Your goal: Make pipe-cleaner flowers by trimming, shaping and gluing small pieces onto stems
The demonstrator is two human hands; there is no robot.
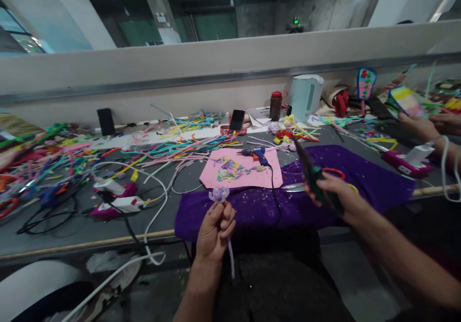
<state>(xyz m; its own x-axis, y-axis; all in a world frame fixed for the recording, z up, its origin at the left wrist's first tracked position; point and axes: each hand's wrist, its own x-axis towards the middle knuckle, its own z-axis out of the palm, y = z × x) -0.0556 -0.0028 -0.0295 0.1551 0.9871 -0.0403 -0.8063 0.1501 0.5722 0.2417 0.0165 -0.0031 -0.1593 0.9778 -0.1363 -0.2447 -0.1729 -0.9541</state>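
Observation:
My left hand (pixel 215 233) is closed round the stem of a lilac pipe-cleaner flower (pixel 219 194). Its fuzzy bloom points up above my thumb, and the stem hangs down below my fingers. On the right, my right hand (pixel 333 192) grips long-nose pliers (pixel 306 161) by their dark green handles, jaws pointing up and away. Motion blur hides whether the jaws are apart. The pliers are above a purple cloth (pixel 248 211), well apart from the flower. Beyond the flower, a blue glue gun (pixel 258 156) lies on a pink sheet (pixel 209 173) among small cut pipe-cleaner bits.
Scissors (pixel 293 187) lie on the cloth beside my right hand. Pipe cleaners (pixel 180 149) spread across the back and left of the table. Power strips (pixel 117 204) with trailing cords stand left and right. A kettle (pixel 306 96) and bottle (pixel 275 106) stand behind. Another person's hands (pixel 419 125) work at right.

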